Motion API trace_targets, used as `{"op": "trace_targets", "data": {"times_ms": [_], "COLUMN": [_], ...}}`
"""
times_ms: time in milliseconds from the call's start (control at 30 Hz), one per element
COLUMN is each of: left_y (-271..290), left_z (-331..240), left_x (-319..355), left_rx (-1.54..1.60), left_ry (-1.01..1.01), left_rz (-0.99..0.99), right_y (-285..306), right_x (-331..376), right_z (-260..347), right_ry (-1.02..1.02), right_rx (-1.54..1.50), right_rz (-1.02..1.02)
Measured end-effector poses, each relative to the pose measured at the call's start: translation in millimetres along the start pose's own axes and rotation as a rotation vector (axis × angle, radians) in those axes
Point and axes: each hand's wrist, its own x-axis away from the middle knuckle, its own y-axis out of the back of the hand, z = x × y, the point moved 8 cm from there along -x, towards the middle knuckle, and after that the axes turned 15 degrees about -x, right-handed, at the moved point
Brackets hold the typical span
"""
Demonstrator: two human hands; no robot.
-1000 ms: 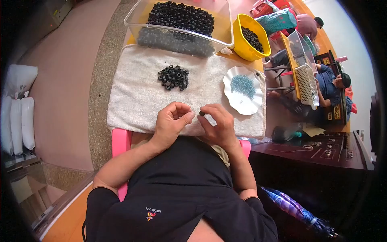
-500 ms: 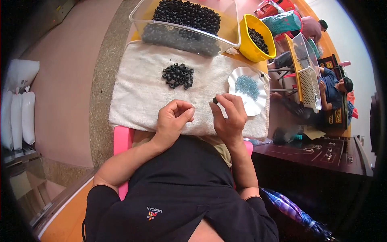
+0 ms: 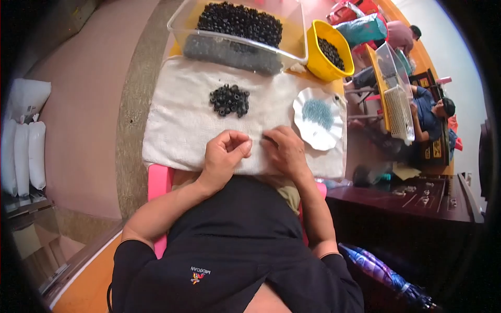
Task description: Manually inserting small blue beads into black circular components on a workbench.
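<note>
- Right now the left hand [image 3: 225,151] is curled into a loose fist on the near edge of the white towel [image 3: 177,125], thumb against bent fingers; whether it pinches anything is too small to tell.
- Just beside it, the right hand [image 3: 284,151] lies knuckles up with fingers tucked under, touching the towel; its grasp is hidden.
- Straight ahead of the left hand, a little apart, sits the small heap of black rings [image 3: 229,99].
- Just beyond the right hand lies the white scalloped dish [image 3: 308,130] of blue-grey beads.
- Further ahead stand the clear tub [image 3: 237,49] of black pieces and, to the right of it, a yellow bowl [image 3: 315,65].
- Risk, as I judge it: a small piece slipping from the fingers could roll off the towel's near edge into the lap; a careless right wrist could tip the dish.
</note>
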Motion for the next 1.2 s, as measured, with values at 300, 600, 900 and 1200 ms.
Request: {"op": "trace_targets", "data": {"times_ms": [300,600,900,1200], "left_y": [-7.4,-13.9,-10.8,-9.8], "left_z": [4.0,-14.2,-5.9,-4.8], "left_x": [2.3,7.6,7.4,9.6], "left_rx": [0.052,-0.095,-0.129,-0.201], "left_ry": [0.082,-0.069,-0.094,-0.118], "left_rz": [0.099,0.155,0.119,0.08], "right_y": [2.3,-5.6,-10.9,-11.4], "right_x": [5.1,13.9,16.7,19.9], "right_z": [40.9,14.1,6.1,5.0], "right_ry": [0.169,-0.052,-0.165,-0.164], "right_rx": [-0.279,-0.715,-0.903,-0.844], "right_rz": [-0.077,-0.082,-0.064,-0.081]}}
